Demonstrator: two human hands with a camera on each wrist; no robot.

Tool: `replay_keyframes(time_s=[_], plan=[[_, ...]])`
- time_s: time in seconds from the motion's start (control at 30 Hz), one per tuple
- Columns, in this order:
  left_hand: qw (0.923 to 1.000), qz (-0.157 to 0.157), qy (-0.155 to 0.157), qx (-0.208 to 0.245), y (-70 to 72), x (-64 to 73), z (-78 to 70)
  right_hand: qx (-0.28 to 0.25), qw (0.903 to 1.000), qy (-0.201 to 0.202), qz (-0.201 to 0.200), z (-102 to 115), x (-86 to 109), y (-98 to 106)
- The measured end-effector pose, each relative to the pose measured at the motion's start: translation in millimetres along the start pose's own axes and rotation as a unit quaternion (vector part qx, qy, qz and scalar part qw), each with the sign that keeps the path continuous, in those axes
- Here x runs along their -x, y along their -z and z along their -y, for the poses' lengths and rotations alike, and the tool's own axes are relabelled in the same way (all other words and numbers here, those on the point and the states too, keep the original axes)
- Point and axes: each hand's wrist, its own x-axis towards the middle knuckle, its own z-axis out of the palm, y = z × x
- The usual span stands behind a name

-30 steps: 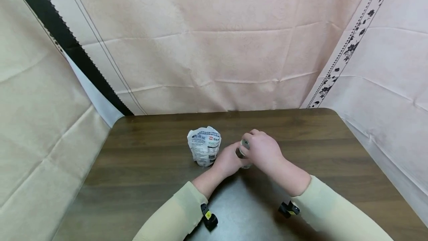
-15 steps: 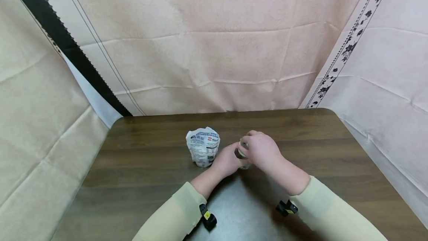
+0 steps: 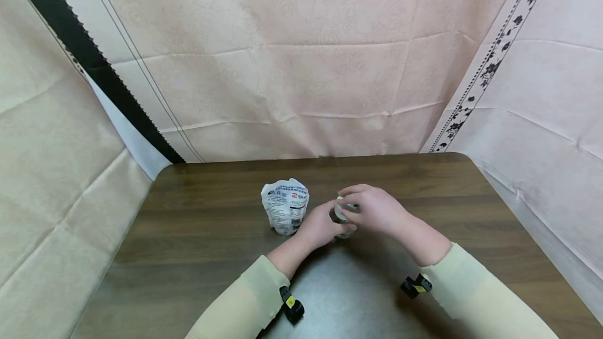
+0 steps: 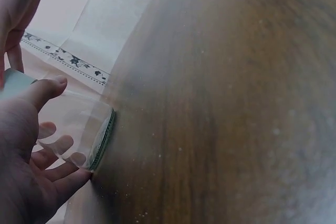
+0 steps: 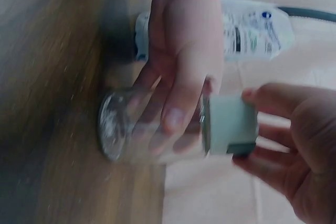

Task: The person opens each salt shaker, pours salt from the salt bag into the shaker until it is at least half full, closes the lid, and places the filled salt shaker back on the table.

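A clear glass jar (image 5: 118, 124) with a pale green lid (image 5: 231, 119) stands upright on the wooden table. My left hand (image 3: 320, 226) grips its glass body, with the thumb on one side and fingers round the other. The fingertips show through the glass in the left wrist view. At the top, my right hand (image 3: 377, 208) pinches the lid between thumb and fingers, as the right wrist view shows. From the head view, both hands cover most of the jar. I see no clear contents in it.
A white printed packet (image 3: 285, 205) stands just left of my left hand, near its wrist. The brown wooden table (image 3: 212, 255) has rounded far corners. Pale cloth (image 3: 301, 67) hangs behind the table and at both sides.
My right hand has shifted slightly right and turned, with its fingers straighter around the lid, so more of the lid shows. My left hand stays on the jar, and the packet stays put.
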Motion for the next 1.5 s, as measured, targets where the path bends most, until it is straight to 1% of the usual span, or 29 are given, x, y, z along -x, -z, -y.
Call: replay_keyframes(time_s=[0.07, 0.13, 0.23, 0.33, 0.43, 0.53, 0.67, 0.77, 0.93, 1.0, 1.17, 1.3, 1.5], plan=[[1.0000, 0.002, 0.006, 0.000, 0.6, 0.3, -0.1, -0.014, 0.9997, 0.021, 0.005, -6, 0.7, 1], [1.0000, 0.004, 0.009, 0.003, 1.1, 0.4, -0.2, -0.024, 0.9991, 0.033, 0.007, -10, 1.3, 1], [0.9999, 0.007, 0.010, 0.006, 1.1, 0.6, 0.0, -0.026, 0.9992, 0.029, 0.009, -10, 2.8, 1], [1.0000, 0.005, 0.006, 0.004, 0.1, 0.4, 0.7, -0.016, 0.9998, 0.003, 0.009, -4, 3.9, 0], [1.0000, 0.001, -0.001, 0.001, -0.9, 0.0, 1.4, -0.003, 0.9993, -0.038, 0.005, 5, 3.1, 0], [1.0000, -0.001, -0.005, 0.003, -1.6, -0.2, 1.9, 0.008, 0.9966, -0.082, -0.001, 15, 0.1, 0], [0.9999, -0.005, -0.006, 0.013, -1.8, -0.3, 2.1, 0.028, 0.9914, -0.128, -0.010, 27, -5.4, 2], [0.9998, -0.010, -0.002, 0.017, -2.2, -0.1, 1.7, 0.046, 0.9882, -0.146, -0.003, 32, -8.7, 3], [0.9997, -0.009, 0.005, 0.023, -2.5, 1.3, 0.9, 0.054, 0.9847, -0.165, 0.019, 35, -11.2, 3], [0.9995, -0.007, 0.007, 0.029, -2.1, 1.4, 1.2, 0.051, 0.9845, -0.166, 0.023, 34, -12.1, 3], [0.9992, -0.005, 0.009, 0.038, -1.3, 1.2, 1.5, 0.044, 0.9866, -0.155, 0.027, 33, -13.2, 5], [0.9992, -0.001, 0.008, 0.039, -1.1, 1.3, 2.5, 0.038, 0.9889, -0.140, 0.034, 28, -12.0, 5], [0.9992, 0.002, 0.000, 0.041, -1.6, 1.6, 2.9, 0.021, 0.9937, -0.106, 0.031, 22, -7.7, 4]])
